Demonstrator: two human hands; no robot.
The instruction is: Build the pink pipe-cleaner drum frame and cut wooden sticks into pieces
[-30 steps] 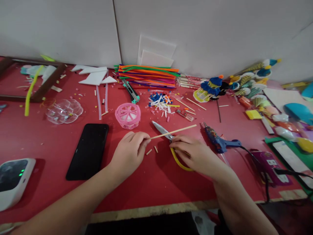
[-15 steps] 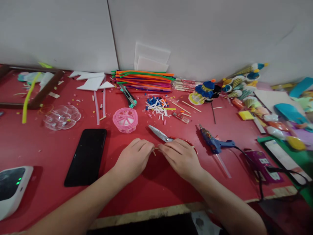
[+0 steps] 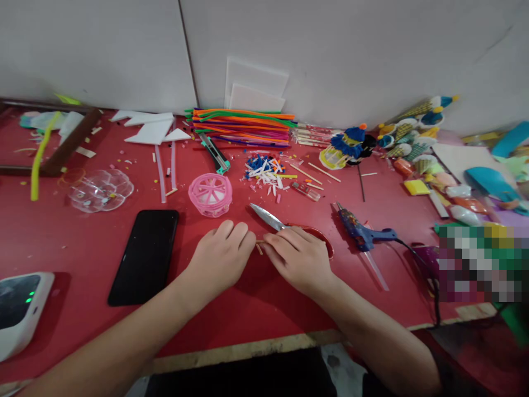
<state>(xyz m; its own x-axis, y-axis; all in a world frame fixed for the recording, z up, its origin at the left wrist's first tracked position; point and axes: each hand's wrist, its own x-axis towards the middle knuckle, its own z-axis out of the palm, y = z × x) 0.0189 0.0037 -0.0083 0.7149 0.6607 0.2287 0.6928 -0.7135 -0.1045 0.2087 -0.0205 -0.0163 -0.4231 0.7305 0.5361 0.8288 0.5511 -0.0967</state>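
Note:
My left hand [image 3: 223,258] and my right hand [image 3: 295,258] rest side by side on the red table [image 3: 256,309], fingertips almost meeting. Both have their fingers curled and pinch the ends of a short thin wooden stick [image 3: 260,242] that shows in the gap between them. Another small stick piece lies just below it. A pair of scissors [image 3: 268,217] lies on the table right behind my right hand. Its blades point to the upper left, and its red handle loop [image 3: 324,238] peeks out past my knuckles.
A black phone [image 3: 144,256] lies left of my left hand, a pink round cage [image 3: 210,194] above it. A blue glue gun [image 3: 363,234] with its cable lies to the right. Cut coloured bits [image 3: 266,173], pipe cleaners [image 3: 243,127], a box cutter [image 3: 217,154] and a clear tray [image 3: 99,190] sit further back.
A second ago my left hand held a long wooden stick and my right hand was on the scissors. Now the scissors lie free and both hands pinch a short stick together.

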